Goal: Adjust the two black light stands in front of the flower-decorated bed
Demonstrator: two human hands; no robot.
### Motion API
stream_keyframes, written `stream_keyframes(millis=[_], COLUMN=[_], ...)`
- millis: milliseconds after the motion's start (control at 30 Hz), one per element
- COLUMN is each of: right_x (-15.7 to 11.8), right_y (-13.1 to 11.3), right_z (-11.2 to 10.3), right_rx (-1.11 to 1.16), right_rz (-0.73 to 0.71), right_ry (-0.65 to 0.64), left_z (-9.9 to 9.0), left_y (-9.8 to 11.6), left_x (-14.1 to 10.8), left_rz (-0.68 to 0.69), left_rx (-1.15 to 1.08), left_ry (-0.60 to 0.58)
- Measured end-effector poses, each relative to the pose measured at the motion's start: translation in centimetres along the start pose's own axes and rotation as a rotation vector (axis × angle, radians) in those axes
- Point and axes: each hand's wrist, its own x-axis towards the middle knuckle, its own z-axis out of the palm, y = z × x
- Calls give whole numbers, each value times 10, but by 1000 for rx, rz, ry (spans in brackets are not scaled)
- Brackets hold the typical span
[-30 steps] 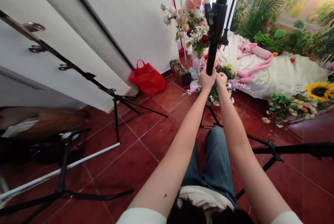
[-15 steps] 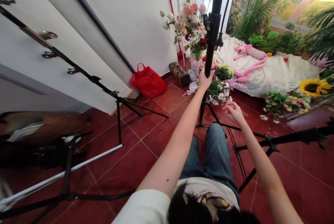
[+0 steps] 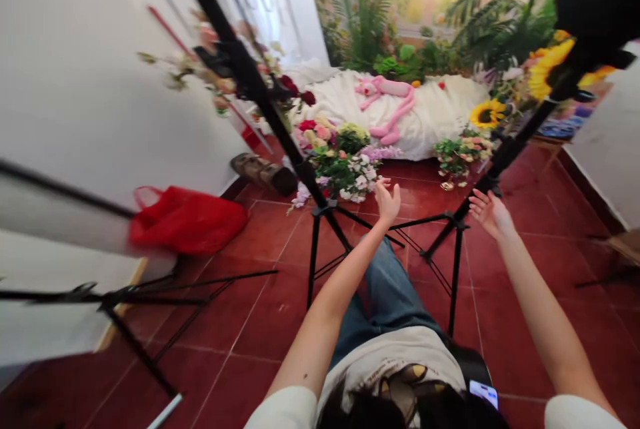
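My left hand (image 3: 388, 202) is raised in front of white artificial flowers (image 3: 359, 179), its fingers apart and holding nothing. To its left leans the black pole of a light stand (image 3: 280, 126), clear of the hand. My right hand (image 3: 494, 216) is open, palm turned inward, close beside a second black light stand (image 3: 510, 149); whether the fingertips touch that pole I cannot tell. A dark, blurred head (image 3: 595, 9) tops the second stand. The splayed legs of both stands rest on the floor before my knees.
A red bag (image 3: 187, 221) and a brown bundle (image 3: 264, 174) lie along the left wall. Another black stand (image 3: 113, 299) spreads its legs at lower left. Behind the flowers, a white cloth (image 3: 430, 116) carries a pink plush toy (image 3: 387, 106). A phone (image 3: 484, 392) lies beside me.
My left hand has let go of the black pole and moved away from it. My right hand has gone right, toward the other stand. The view has turned right.
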Motion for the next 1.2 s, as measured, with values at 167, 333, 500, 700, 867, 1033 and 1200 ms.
stream_keyframes(millis=[167,333,500,700,867,1033,1200], right_x=[-26,-39,-34,-24,-23,-25,-35], right_y=[-26,-44,-55,-60,-54,-49,-45], right_z=[-9,-12,-7,-8,-14,-24,-19], right_rx=[371,279,-53,-250,-869,-1718,-1872], right_rz=[126,200,191,187,-183,-426,-399], right_ry=[-89,-130,11,-118,76,211,156], left_z=[106,185,199,198,205,207,206], left_y=[89,184,205,203,207,207,209], left_x=[-19,-47,-55,-52,-58,-61,-61], left_rz=[177,102,-17,-72,-87,-84,-105], left_rx=[-476,-654,-659,-648,-631,-626,-648], left_ry=[-595,-780,-795,-831,-747,-700,-682])
